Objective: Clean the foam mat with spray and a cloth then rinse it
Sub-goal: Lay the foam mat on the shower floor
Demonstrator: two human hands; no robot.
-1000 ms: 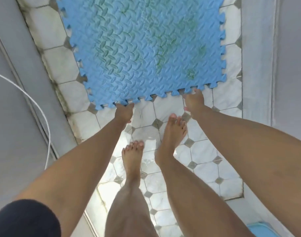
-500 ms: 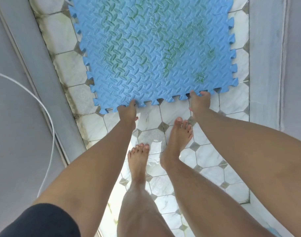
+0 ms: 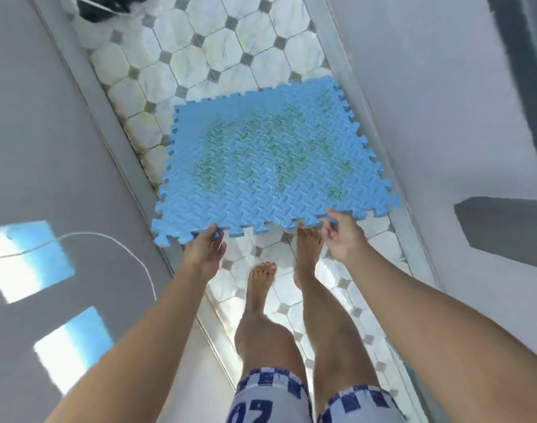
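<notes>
A blue foam mat [image 3: 270,166] with jigsaw edges and green stains across its middle is lifted at its near edge above the tiled floor. My left hand [image 3: 204,250] grips the near edge toward the left corner, thumb on top and fingers under. My right hand [image 3: 342,236] pinches the near edge further right. The mat's far edge is lower, near the floor. No spray bottle or cloth is in view.
The wet octagonal-tile floor [image 3: 218,50] runs as a narrow strip between grey walls [image 3: 47,148] on both sides. My bare feet [image 3: 261,285] stand just under the mat's near edge. A white cord [image 3: 108,239] hangs along the left wall. A dark object [image 3: 105,7] lies at the far end.
Both hands have raised the mat's near edge off the floor, and it now tilts up toward me. The view has pulled back and shows more of the floor beyond the mat.
</notes>
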